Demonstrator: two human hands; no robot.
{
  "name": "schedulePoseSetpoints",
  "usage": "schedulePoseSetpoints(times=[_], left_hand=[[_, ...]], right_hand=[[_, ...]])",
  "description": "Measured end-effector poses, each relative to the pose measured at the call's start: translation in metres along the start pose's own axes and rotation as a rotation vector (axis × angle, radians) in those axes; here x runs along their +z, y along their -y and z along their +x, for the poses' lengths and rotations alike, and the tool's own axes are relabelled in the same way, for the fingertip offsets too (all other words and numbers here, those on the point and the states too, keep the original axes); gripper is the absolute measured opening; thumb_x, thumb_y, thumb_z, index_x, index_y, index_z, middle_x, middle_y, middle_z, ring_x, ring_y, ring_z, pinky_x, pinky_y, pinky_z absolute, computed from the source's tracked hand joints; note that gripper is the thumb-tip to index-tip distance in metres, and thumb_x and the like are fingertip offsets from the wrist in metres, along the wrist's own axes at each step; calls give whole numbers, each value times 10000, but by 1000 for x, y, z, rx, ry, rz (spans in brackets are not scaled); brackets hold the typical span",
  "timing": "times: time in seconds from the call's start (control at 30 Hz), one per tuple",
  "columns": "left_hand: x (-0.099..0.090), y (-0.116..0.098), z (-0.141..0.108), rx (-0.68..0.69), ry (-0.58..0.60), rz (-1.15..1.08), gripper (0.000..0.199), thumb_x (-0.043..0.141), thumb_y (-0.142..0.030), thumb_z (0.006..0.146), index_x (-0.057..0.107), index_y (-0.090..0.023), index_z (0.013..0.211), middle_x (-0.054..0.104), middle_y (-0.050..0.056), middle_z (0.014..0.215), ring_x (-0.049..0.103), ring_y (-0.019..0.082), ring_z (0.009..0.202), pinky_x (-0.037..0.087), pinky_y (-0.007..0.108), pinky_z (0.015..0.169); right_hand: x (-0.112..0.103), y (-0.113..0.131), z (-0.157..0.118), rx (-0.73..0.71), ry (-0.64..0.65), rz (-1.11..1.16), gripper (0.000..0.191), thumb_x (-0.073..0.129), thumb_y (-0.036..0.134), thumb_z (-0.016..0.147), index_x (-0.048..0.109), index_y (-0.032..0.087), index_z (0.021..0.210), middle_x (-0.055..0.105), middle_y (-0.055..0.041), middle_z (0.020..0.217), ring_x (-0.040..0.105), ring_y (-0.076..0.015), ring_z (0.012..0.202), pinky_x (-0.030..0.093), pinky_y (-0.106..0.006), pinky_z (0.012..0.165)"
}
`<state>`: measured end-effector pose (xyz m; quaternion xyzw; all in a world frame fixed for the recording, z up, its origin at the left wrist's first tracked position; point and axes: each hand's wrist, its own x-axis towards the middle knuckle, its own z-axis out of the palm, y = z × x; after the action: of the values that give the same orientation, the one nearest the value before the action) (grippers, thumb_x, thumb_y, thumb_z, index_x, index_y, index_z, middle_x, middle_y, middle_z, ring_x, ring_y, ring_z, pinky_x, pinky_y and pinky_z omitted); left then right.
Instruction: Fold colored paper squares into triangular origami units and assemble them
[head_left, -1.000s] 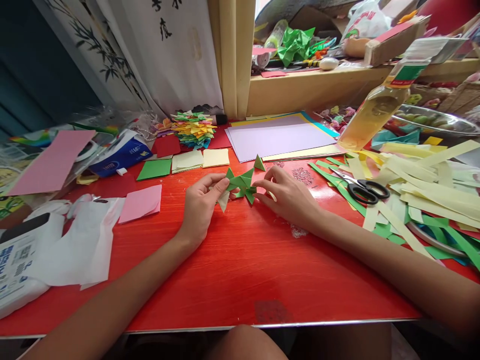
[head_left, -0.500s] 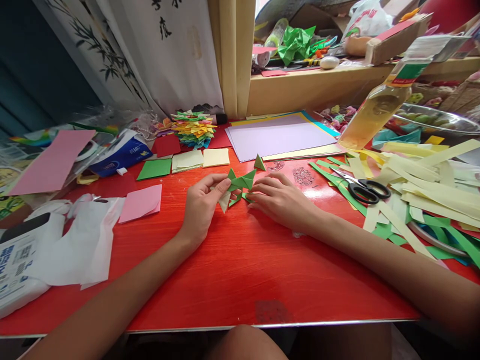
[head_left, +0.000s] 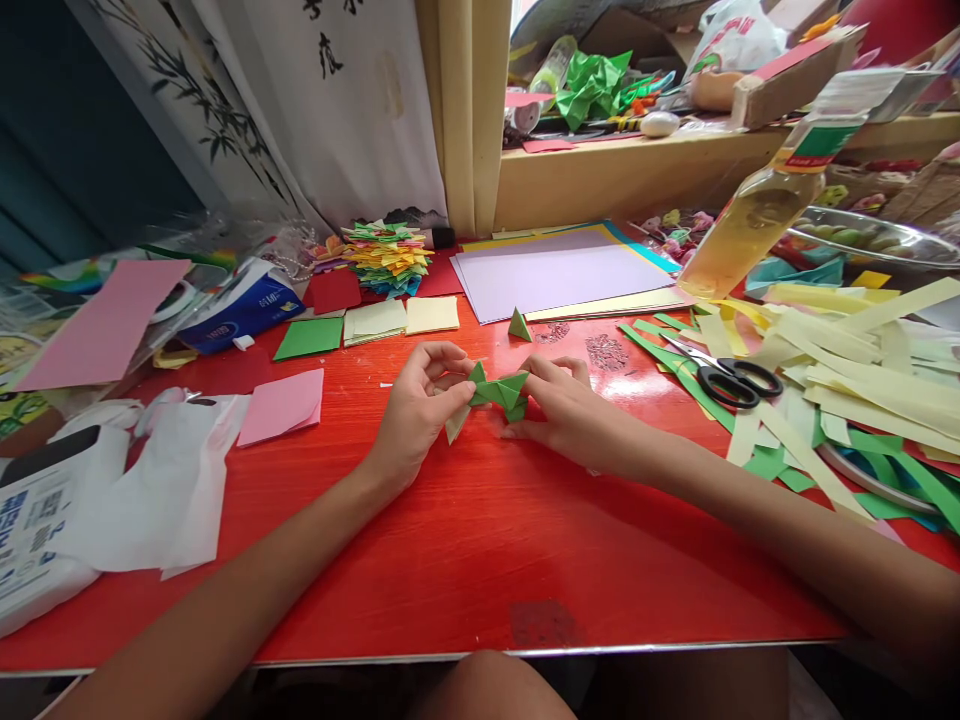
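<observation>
Left fingers of the left hand (head_left: 420, 415) pinched the spiky green folded-paper chain (head_left: 496, 388) over the glossy red table (head_left: 450, 560), right hand (head_left: 574, 408) gripping its other end! Just beyond stood a small green paper triangle (head_left: 519, 326).

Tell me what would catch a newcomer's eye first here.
First, the bright red table, with green folded paper near its middle between the left grip and right grip. Next, the spiky multicoloured stack at the back, left of centre. Then the heap of paper strips on the right, scissors at its near-left edge.
</observation>
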<state>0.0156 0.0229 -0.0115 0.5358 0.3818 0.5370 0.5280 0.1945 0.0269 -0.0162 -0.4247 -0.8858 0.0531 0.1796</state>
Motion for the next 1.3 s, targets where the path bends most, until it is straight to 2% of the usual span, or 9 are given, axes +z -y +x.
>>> schedulePoseSetpoints(times=[0.2, 0.37, 0.53, 0.67, 0.77, 0.9, 1.03, 1.13, 1.3], left_hand=[[2, -1, -4, 6, 152, 169, 236, 585, -148, 702, 534, -204, 926, 538, 20, 978, 526, 138, 912, 451, 238, 761], [3, -2, -5, 0, 248, 293, 249, 627, -228, 699, 569, -217, 941, 561, 22, 945, 530, 139, 830, 442, 249, 717], [2, -2, -4, 17, 193, 302, 123, 604, -263, 733, 599, -199, 838, 562, 4, 810, 525, 129, 782, 420, 245, 725], [2, -2, -4, -4, 125, 258, 119, 620, -268, 717, 601, -190, 805, 599, 6, 806, 554, 146, 780, 420, 258, 712], [3, -3, -5, 8, 85, 262, 114, 628, -277, 709, 611, -196, 787, 618, 6, 797, 567, 155, 775, 420, 260, 695], [3, -4, -6, 27, 82, 305, 107, 603, -300, 736, 618, -220, 805, 634, 4, 811, 571, 143, 738, 409, 249, 634], [3, -5, -7, 58, 56, 325, 111, 614, -304, 728, 617, -218, 796, 639, 9, 805, 564, 135, 689, 403, 240, 570], [3, -5, -7, 75, 64, 321, 116, 614, -304, 730, 611, -206, 791, 628, 11, 767, 557, 129, 656, 420, 240, 560], [3, -6, -9, 70, 90, 277, 119, 592, -288, 753, 587, -191, 821, 631, 15, 739, 585, 133, 652, 456, 249, 573]], right_hand=[[2, 5, -1, 29, -74, 170, 195, 469, 197, 827, 425, 216, 1016, 644, -25, 920, 576, -188, 857, 258, -423, 917], [-1, 11, -2, 34, -152, 181, 237, 446, 143, 832, 420, 205, 1059, 642, -46, 964, 576, -187, 895, 241, -434, 922], [-12, 10, 2, 103, -308, 192, 110, 445, 171, 853, 538, 192, 906, 633, -39, 881, 566, -172, 811, 354, -384, 809], [-24, 8, 2, 207, -388, 542, 66, 474, 227, 839, 529, 196, 860, 606, -24, 822, 562, -148, 748, 431, -311, 656], [-31, 9, 2, 210, -380, 817, 67, 471, 260, 842, 488, 204, 874, 577, -18, 793, 561, -126, 702, 460, -279, 593], [-34, 12, 2, 167, -340, 988, 85, 489, 263, 836, 459, 209, 894, 565, -14, 832, 565, -103, 666, 494, -272, 605], [-34, 13, 2, 157, -244, 1035, 141, 498, 236, 830, 474, 204, 965, 567, -21, 875, 572, -102, 674, 515, -265, 590], [-34, 12, 2, 156, -168, 1038, 112, 490, 253, 836, 503, 189, 927, 576, -30, 865, 575, -107, 674, 516, -258, 547], [-36, 14, 1, 115, -236, 1008, 55, 494, 253, 837, 495, 200, 852, 598, -18, 811, 592, -115, 690, 530, -280, 601]])
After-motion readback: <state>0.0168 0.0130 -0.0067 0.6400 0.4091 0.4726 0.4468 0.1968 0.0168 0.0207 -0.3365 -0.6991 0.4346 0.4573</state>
